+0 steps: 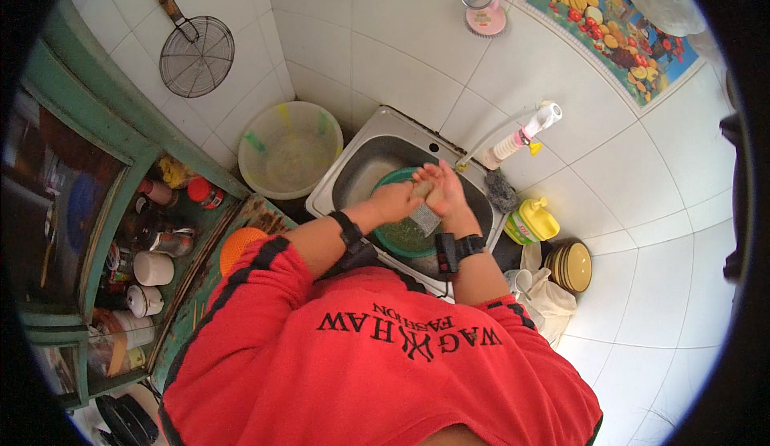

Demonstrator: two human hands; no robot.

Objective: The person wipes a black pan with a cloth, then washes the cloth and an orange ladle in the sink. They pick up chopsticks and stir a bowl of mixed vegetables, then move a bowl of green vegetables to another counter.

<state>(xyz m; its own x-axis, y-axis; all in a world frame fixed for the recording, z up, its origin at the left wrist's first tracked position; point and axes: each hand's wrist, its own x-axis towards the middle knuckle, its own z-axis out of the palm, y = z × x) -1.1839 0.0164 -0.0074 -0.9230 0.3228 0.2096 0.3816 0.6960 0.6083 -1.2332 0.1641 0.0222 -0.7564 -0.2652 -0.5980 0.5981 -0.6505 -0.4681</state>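
Observation:
My left hand point(394, 202) and my right hand point(446, 193) meet above a green plastic basin point(385, 180) that sits in a stainless steel sink point(352, 184). A grey textured cloth point(426, 220) hangs between them, gripped by both. A small brownish patch point(423, 190) shows between my fingers; blur hides whether it is part of the cloth or a separate thing. Greenish, cloudy water point(400, 232) fills the basin. The fingers of my right hand point up and are slightly spread, while those of my left hand are partly hidden against it.
Behind the sink stands a faucet point(522, 135). At its right are a steel wool scourer point(499, 191), a yellow detergent jug point(533, 221), stacked yellow bowls point(568, 267) and a white mug point(518, 280). A large pale basin point(290, 149) and a green cabinet point(144, 169) flank the left.

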